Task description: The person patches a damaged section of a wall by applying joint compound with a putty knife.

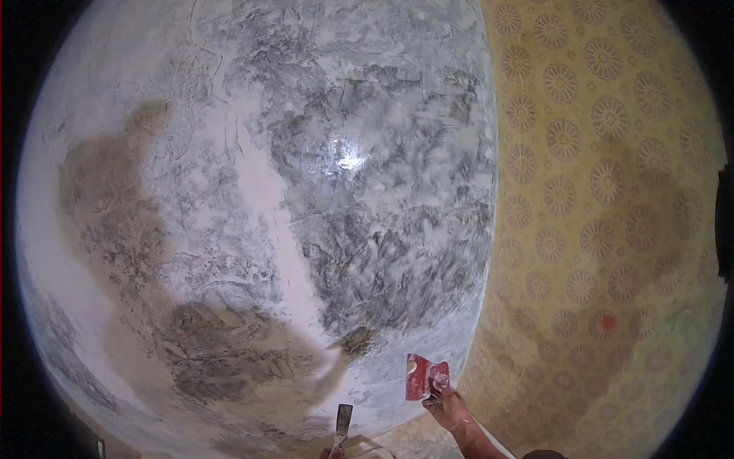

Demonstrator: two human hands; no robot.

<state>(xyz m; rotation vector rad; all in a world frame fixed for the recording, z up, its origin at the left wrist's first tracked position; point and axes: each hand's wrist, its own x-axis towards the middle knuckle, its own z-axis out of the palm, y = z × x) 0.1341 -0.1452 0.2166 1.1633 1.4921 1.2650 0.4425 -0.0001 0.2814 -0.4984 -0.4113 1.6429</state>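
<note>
In my right hand (447, 409) is a small red spreader (418, 379) with a flat, squarish blade, smeared whitish, and a pale dab near its edge. My fingers close around its right side, and the spreader is in front of the lower right of the plastered wall (382, 199). Whether the blade touches the wall, I cannot tell. At the bottom edge my left hand (334, 453) shows only in part, gripping a putty knife (344, 419) whose dark, whitish-smeared blade points upward. Streaky grey and white filler covers the wall, with a pale smooth band running down its middle.
Yellow wallpaper (562, 199) with round brown flower patterns meets the plaster along a vertical edge on the right. A red spot (608, 322) marks the wallpaper. Shadows fall across both surfaces. A thin crack (218, 65) runs down the upper left plaster.
</note>
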